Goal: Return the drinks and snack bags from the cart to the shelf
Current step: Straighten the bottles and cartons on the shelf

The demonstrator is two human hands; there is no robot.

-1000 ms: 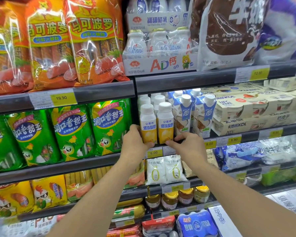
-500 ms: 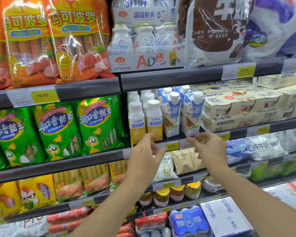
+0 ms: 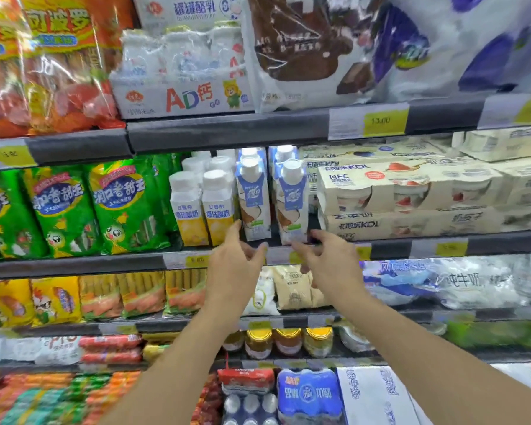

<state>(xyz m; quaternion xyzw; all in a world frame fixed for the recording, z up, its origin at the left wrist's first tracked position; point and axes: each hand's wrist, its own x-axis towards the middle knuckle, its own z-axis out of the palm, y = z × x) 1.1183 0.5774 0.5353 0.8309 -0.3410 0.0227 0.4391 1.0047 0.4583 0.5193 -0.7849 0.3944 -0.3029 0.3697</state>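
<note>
Two yellow-labelled drink bottles (image 3: 201, 207) are seen upright at the front edge of the middle shelf (image 3: 390, 250), beside blue cartons (image 3: 253, 197). Both hands, left hand (image 3: 235, 265) and right hand (image 3: 328, 259), hang empty with fingers apart, just off that edge. Labels should be faced forward, bottles squared to the edge.

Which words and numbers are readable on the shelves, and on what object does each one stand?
"AD钙": white drink multipack tray, top shelf.
"13.00": yellow price tag.
"NFC" and "KDL": cream yogurt cup cartons.
"爆珠酸奶": yellow-bottomed drink bottles.
"润口香甜王": green sausage bags.
"纯牛奶": clear milk pouches.
Other price tags and small print: too blurred.
</note>
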